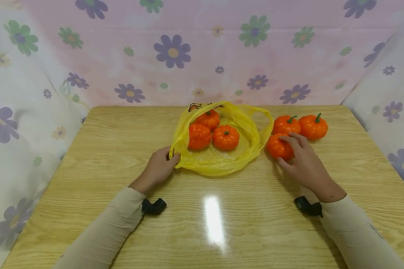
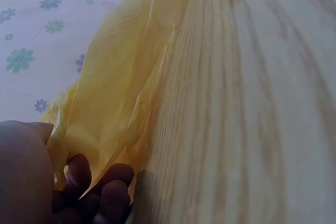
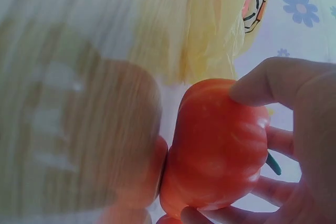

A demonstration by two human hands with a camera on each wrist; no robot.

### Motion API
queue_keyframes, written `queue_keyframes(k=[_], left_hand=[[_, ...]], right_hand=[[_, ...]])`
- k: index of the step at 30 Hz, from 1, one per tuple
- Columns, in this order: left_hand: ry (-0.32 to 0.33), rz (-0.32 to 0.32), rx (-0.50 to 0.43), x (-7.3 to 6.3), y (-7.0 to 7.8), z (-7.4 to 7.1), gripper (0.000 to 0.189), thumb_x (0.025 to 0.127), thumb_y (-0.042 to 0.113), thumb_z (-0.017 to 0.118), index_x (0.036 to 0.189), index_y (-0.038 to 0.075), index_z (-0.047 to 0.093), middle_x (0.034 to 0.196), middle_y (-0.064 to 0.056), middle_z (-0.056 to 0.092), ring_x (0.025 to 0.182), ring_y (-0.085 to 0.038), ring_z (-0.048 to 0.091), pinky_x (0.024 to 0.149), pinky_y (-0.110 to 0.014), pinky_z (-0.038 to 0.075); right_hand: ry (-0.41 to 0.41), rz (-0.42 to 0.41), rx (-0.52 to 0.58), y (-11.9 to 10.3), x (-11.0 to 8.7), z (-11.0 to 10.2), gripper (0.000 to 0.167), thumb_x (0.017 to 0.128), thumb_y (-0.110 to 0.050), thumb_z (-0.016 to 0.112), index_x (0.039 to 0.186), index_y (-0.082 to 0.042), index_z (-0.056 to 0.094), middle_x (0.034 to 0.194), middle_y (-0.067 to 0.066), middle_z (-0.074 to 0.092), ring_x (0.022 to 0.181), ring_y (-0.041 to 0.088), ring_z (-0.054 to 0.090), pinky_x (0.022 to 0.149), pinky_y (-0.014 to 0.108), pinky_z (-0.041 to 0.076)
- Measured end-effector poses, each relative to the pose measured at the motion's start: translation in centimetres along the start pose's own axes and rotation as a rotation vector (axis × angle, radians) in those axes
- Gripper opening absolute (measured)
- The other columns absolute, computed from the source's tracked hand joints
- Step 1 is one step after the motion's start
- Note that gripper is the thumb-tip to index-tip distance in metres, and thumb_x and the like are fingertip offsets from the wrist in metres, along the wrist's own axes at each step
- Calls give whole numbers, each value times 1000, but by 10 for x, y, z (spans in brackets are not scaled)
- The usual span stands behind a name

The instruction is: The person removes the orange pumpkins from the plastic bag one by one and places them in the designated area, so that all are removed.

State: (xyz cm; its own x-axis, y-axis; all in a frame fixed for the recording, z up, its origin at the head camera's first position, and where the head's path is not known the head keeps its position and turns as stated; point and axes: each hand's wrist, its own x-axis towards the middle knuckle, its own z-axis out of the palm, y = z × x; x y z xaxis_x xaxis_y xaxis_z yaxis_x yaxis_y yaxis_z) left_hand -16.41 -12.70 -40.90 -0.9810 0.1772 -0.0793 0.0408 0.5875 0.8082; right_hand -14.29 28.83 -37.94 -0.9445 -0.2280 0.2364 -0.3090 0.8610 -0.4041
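A yellow plastic bag [image 1: 215, 169] lies with its mouth spread wide on the wooden table, and three small orange pumpkins [image 1: 226, 138] are inside it. At the bag's near left rim, my left hand [image 1: 159, 164] pinches the thin plastic between thumb and fingers; the left wrist view shows the fingertips curled around the film [image 2: 121, 87]. To the right of the bag, my right hand [image 1: 304, 164] grips another small pumpkin [image 3: 220, 140], thumb on one side and fingers around the other. That pumpkin is close to the table, beside the bag's right handle loop [image 1: 268, 129].
Two more orange pumpkins with green stems, one [image 1: 286, 125] behind the gripped one and one [image 1: 313, 127] further right, stand near the table's back edge. Flowered cloth [image 1: 205, 52] hangs behind and at both sides of the table [image 1: 121, 134].
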Motion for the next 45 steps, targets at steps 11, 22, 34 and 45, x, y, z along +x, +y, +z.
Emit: queue_keyframes(k=[11,22,34,45], left_hand=[[-2,7,7,0,2,-2,21,102,26,52,94,10,64,76,-5,55,66,-19,48,64,-30,42],[-2,-1,14,-2,2,-3,22,102,28,52,93,11,63,76,-5,54,66,-19,48,64,-31,42],[2,16,6,-1,0,-1,21,101,26,52,91,11,62,74,-4,53,65,-19,47,62,-30,41],[-1,17,-3,-1,-1,0,23,102,28,52,89,11,61,75,-4,52,67,-19,48,64,-31,42]], right_hand=[[-4,27,-13,7,2,0,57,84,-8,70,135,2,47,144,37,33,128,55,36,95,73,38],[26,40,-27,7,3,1,54,84,-7,68,134,1,48,149,39,26,130,65,30,94,79,33],[177,-19,70,-11,2,2,41,88,-6,66,128,2,58,146,32,39,134,55,33,104,74,29],[403,-170,106,-25,4,8,33,83,4,64,116,4,66,134,27,52,130,46,43,120,66,10]])
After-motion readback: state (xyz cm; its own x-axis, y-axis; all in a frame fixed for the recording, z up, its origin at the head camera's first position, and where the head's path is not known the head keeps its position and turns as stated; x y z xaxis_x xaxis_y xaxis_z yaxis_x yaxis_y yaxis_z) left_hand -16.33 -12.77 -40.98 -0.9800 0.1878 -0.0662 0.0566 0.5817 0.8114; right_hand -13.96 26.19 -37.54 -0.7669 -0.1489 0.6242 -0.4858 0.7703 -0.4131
